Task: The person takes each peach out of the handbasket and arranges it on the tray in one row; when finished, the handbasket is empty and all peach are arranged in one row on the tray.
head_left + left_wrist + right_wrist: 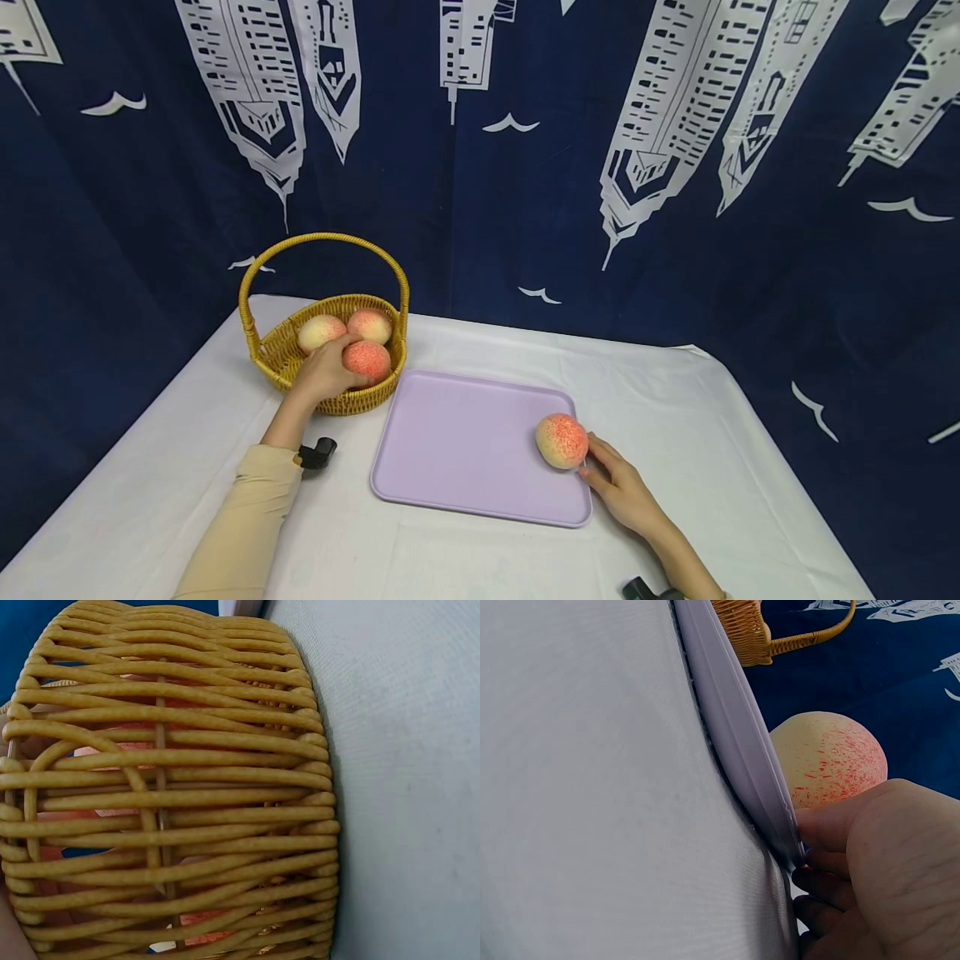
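Inside the wicker basket (347, 403) my left hand (324, 372) curls its thumb and fingers round a red-pink peach (367, 362). Two more peaches lie behind it, a pale one (321, 332) and a pinker one (370, 326). The woven basket side (172, 780) hides most of that grip in the left wrist view. A yellow and red speckled peach (562, 441) sits at the right side of the lilac tray (465, 442). Beside it, my right hand (626, 492) has thumb and index finger apart, fingertips right at the tray's rim and the peach's side.
The basket's tall arched handle (324, 236) rises over the peaches. A white cloth (480, 558) covers the table, and a dark blue curtain (450, 200) printed with white buildings hangs behind it. The tray's left edge lies close to the basket.
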### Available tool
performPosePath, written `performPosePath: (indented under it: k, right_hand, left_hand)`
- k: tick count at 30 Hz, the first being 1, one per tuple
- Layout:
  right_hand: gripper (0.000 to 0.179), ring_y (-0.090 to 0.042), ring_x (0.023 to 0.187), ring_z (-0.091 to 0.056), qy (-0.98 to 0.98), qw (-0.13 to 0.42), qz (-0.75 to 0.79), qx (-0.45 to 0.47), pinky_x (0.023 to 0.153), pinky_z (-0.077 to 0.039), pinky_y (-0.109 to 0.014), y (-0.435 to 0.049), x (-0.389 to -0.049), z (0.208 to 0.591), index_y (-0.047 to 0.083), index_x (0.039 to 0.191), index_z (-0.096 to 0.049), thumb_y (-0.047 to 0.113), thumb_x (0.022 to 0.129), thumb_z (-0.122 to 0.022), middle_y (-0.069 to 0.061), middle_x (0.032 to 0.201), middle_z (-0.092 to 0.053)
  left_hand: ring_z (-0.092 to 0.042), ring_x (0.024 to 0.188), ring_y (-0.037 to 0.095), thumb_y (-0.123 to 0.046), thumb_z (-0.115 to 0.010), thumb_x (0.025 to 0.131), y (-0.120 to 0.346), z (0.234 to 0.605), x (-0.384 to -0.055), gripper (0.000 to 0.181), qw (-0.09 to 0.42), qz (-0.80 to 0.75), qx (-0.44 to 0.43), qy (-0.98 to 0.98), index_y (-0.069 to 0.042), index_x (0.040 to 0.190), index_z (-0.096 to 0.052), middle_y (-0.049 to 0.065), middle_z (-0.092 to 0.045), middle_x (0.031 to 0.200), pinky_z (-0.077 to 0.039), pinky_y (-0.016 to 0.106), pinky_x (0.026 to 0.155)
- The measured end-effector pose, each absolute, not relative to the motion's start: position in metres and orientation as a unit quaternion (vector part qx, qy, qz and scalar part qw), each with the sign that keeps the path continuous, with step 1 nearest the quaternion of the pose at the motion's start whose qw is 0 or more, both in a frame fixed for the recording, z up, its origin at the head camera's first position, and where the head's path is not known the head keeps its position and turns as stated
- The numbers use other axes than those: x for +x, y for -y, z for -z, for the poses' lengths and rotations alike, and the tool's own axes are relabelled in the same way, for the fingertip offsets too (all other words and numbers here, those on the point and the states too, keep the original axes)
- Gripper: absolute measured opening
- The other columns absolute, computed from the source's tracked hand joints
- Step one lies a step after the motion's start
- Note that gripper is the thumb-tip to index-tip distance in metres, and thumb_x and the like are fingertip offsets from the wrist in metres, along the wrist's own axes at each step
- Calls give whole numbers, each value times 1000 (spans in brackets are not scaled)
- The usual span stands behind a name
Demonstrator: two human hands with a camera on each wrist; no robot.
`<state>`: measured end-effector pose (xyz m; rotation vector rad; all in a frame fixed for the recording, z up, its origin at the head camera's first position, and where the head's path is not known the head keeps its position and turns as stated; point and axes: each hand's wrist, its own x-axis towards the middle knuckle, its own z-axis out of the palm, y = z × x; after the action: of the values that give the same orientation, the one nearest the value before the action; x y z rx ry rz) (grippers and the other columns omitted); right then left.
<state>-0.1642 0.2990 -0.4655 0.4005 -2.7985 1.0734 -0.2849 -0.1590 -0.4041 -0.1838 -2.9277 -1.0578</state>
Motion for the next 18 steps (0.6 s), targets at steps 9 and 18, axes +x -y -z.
performPosePath:
  k: [9,18]
  right_hand:
    - [53,-45,139,-35,924,58,-354,132,110,-25,-57,-299,-164,465,-8,142,-43,15,96,-58,-27,148,-42]
    - [53,-45,138,-36,924,62,-353,135,110,-27,-59,-299,-164,466,-8,141,-43,13,96,-59,-27,147,-42]
  left_hand:
    - [-45,129,48,-19,-79,80,159,404,-286,76,12,353,-51,934,-6,145,-42,27,-46,144,-38,63,104]
    - [-46,129,47,-18,-79,79,160,404,-284,73,19,373,-48,926,-7,143,-45,26,-47,144,-39,62,103]
